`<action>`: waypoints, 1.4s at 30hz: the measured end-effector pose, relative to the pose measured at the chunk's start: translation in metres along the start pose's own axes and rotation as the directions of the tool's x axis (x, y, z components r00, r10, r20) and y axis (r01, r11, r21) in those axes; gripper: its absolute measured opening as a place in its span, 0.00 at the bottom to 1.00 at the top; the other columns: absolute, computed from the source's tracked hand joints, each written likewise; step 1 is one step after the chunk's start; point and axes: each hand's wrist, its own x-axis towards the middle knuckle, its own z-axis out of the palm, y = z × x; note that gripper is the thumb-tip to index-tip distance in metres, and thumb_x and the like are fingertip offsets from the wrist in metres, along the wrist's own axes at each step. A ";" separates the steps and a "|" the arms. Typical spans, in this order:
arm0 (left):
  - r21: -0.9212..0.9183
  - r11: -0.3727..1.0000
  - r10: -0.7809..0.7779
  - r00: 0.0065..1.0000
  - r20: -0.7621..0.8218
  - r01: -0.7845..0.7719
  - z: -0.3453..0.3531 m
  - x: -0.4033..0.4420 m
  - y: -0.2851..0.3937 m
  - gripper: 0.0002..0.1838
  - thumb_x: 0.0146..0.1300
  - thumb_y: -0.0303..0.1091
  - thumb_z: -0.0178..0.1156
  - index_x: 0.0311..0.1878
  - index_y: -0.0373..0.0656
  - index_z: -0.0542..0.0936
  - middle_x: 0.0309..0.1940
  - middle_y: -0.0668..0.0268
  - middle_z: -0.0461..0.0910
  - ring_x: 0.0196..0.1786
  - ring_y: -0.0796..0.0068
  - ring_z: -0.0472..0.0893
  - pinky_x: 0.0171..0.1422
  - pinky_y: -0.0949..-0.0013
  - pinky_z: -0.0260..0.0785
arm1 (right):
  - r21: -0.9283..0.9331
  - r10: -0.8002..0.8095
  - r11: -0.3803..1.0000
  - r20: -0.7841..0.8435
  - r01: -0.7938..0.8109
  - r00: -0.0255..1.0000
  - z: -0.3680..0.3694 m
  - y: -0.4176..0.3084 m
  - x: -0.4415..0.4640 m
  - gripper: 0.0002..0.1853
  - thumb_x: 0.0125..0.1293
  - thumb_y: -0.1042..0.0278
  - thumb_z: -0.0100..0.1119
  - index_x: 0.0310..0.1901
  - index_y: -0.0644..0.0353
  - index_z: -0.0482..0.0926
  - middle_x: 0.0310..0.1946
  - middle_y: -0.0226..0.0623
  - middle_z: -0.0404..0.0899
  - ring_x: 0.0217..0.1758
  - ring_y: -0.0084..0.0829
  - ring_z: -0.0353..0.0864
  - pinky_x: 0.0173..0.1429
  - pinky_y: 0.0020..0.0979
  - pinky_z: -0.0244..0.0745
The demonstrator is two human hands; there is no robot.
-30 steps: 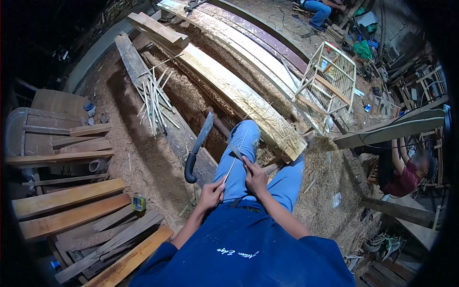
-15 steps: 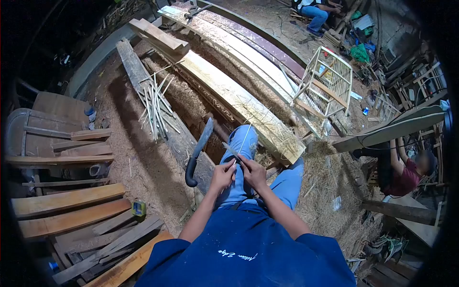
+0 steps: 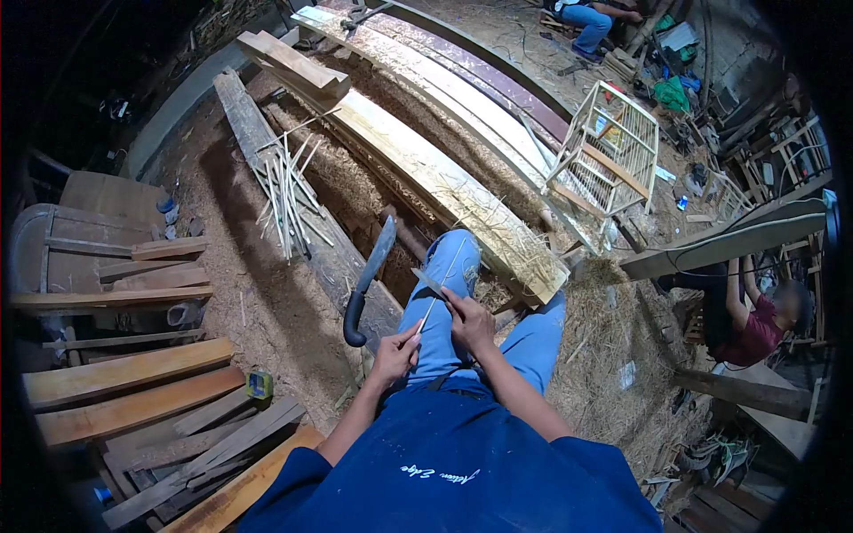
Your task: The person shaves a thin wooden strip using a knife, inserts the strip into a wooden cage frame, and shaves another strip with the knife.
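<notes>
My left hand [image 3: 395, 357] is closed on the lower end of a thin bamboo stick [image 3: 430, 311], which runs up across my jeans-covered thigh toward the knee. In my right hand [image 3: 472, 322] is a small knife [image 3: 426, 282]. Its blade points up and left and lies across the stick; whether the edge bites into it cannot be made out. Left of my leg, a machete [image 3: 371, 271] with a black handle rests on the weathered plank [image 3: 342, 284]. Farther up that plank lies a loose bundle of thin bamboo sticks [image 3: 289, 200].
A thick timber beam [image 3: 418, 169] strewn with shavings runs beside my knee. Beyond it stands a slatted wooden cage [image 3: 613, 160]. Cut boards [image 3: 133, 369] and a tape measure [image 3: 259, 385] lie at left. One person [image 3: 755, 320] is at right, another [image 3: 591, 27] at the top.
My left hand has drawn down and left, away from my right hand, so more of the stick shows between them. The knife stays near the same spot, its blade more visible.
</notes>
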 end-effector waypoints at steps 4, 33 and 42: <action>0.030 0.999 0.034 0.999 -0.014 -0.034 -0.002 -0.015 -0.001 0.21 0.74 0.33 0.56 0.68 0.47 0.74 0.18 0.75 0.71 0.17 0.87 0.65 0.20 0.77 0.59 | -0.075 -0.061 0.995 0.004 0.061 0.998 0.002 -0.001 -0.003 0.19 0.68 0.61 0.59 0.60 0.33 0.80 0.26 0.38 0.74 0.29 0.45 0.80 0.33 0.45 0.72; 0.053 0.989 0.143 0.986 -0.085 -0.139 0.023 0.066 0.017 0.20 0.72 0.37 0.58 0.64 0.40 0.78 0.17 0.76 0.74 0.14 0.88 0.64 0.16 0.78 0.54 | 0.041 -0.023 0.999 -0.032 0.024 0.999 0.004 0.011 -0.005 0.19 0.68 0.56 0.59 0.60 0.29 0.79 0.26 0.40 0.78 0.29 0.47 0.81 0.34 0.47 0.74; 0.070 0.998 0.009 1.000 -0.009 -0.008 -0.035 -0.026 -0.016 0.18 0.74 0.35 0.56 0.63 0.42 0.78 0.16 0.76 0.71 0.16 0.89 0.65 0.20 0.78 0.56 | 0.009 0.051 0.999 -0.015 -0.051 0.999 0.006 0.003 -0.002 0.20 0.67 0.63 0.60 0.60 0.35 0.80 0.29 0.41 0.80 0.33 0.45 0.82 0.38 0.43 0.75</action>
